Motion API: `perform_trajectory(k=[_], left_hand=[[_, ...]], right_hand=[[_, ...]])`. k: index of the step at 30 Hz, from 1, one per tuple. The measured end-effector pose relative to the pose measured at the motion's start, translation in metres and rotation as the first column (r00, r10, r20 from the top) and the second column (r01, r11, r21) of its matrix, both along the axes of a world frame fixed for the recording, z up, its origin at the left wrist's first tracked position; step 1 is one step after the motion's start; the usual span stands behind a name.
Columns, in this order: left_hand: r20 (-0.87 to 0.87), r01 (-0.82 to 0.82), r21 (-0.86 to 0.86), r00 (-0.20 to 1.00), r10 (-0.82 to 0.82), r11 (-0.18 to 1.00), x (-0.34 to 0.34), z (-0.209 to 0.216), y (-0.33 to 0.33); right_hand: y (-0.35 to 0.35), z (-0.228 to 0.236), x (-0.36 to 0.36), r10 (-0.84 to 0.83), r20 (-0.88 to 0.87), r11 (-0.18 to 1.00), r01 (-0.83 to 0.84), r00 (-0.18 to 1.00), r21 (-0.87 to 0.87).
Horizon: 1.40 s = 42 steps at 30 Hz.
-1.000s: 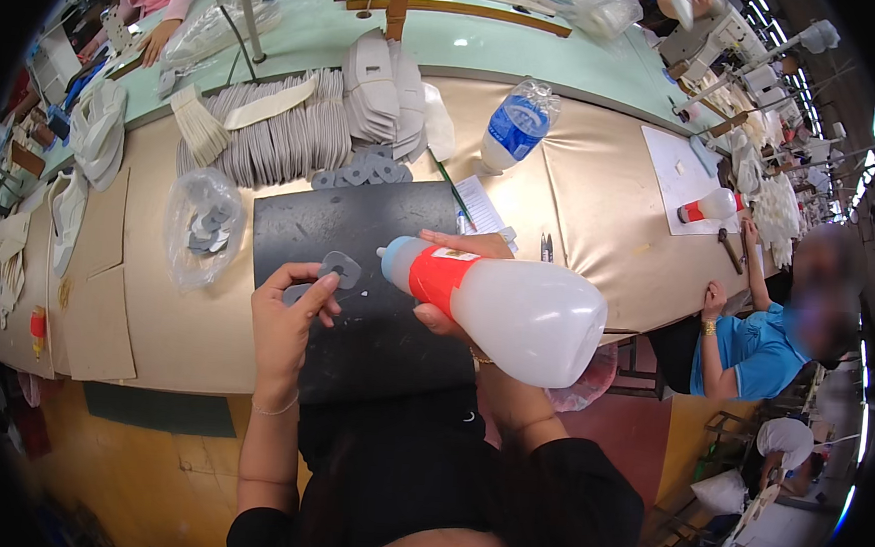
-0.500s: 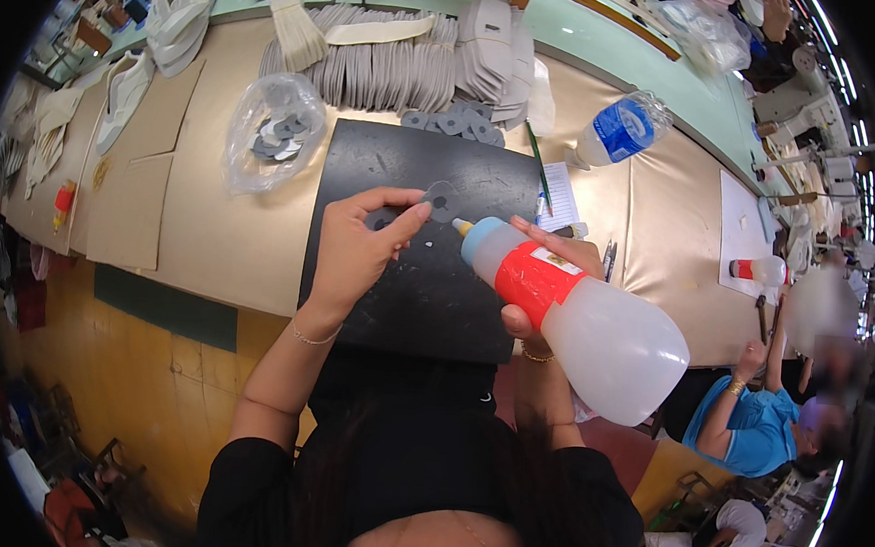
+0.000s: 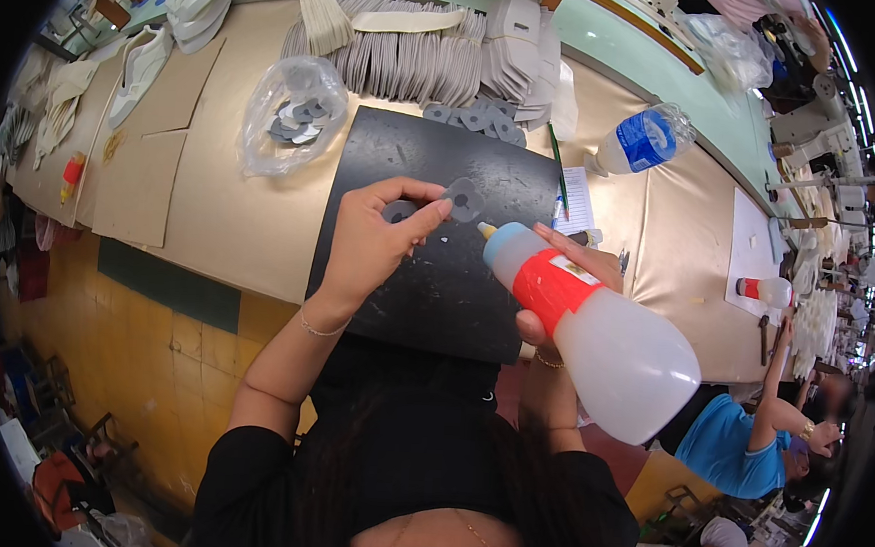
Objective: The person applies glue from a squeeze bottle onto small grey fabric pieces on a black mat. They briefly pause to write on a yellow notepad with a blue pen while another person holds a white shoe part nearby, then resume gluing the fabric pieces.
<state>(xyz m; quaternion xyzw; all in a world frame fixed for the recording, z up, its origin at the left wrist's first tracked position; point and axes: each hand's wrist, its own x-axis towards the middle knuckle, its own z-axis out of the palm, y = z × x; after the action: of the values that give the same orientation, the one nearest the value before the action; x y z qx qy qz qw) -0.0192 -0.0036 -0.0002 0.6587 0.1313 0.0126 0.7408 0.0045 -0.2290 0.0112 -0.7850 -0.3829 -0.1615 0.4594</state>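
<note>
Between the thumb and forefinger of my left hand [image 3: 372,237], a flat grey disc with a center hole [image 3: 463,201] is pinched above the black mat [image 3: 420,308]. Another grey disc [image 3: 398,211] shows partly behind the fingers, apparently on the mat. My right hand [image 3: 588,263] is wrapped round a translucent squeeze bottle [image 3: 633,356] with a red label and blue collar. It is tilted, its yellow nozzle pointing up-left at the disc, a small gap between them. A small white speck [image 3: 445,239] lies on the mat under the disc.
Beyond the mat lie several loose grey discs [image 3: 482,118] and stacked grey pieces [image 3: 400,66]. A plastic bag of discs [image 3: 294,124] sits to the left. A pencil [image 3: 558,166], paper [image 3: 576,197] and a blue-labelled bottle [image 3: 646,141] are right. A co-worker in blue [image 3: 737,447] is farther right.
The whole view has shifted slightly. The bottle's nozzle has drawn back a little from the disc. Both hands keep their hold. The co-worker's arm at the right has moved.
</note>
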Motion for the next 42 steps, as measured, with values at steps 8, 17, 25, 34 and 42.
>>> perform_trajectory(k=[8, 17, 25, 34, 42], left_hand=[[0.018, 0.012, -0.018, 1.000, -0.012, 1.000, -0.001, -0.007, -0.004], [0.052, -0.011, 0.009, 0.999, 0.011, 1.000, -0.001, -0.005, -0.009], [-0.094, -0.082, 0.103, 0.991, 0.092, 0.991, 0.037, -0.045, 0.018], [-0.064, -0.117, 0.380, 0.986, 0.153, 0.918, 0.132, -0.104, 0.064], [-0.130, 0.019, -0.651, 0.982, -0.136, 0.759, 0.078, -0.077, 0.066]], right_hand=[[0.017, -0.022, 0.001, -0.033, 0.087, 0.973, 0.012, 0.996, 0.232], [0.014, -0.026, 0.000, 0.073, -0.033, 0.965, -0.062, 0.997, 0.255], [0.008, -0.029, -0.008, 0.033, -0.141, 0.942, 0.017, 0.989, 0.335], [-0.002, -0.025, -0.008, 0.033, -0.141, 0.979, -0.003, 0.989, 0.206], [-0.005, -0.029, -0.002, 0.024, -0.214, 0.955, 0.041, 0.977, 0.293]])
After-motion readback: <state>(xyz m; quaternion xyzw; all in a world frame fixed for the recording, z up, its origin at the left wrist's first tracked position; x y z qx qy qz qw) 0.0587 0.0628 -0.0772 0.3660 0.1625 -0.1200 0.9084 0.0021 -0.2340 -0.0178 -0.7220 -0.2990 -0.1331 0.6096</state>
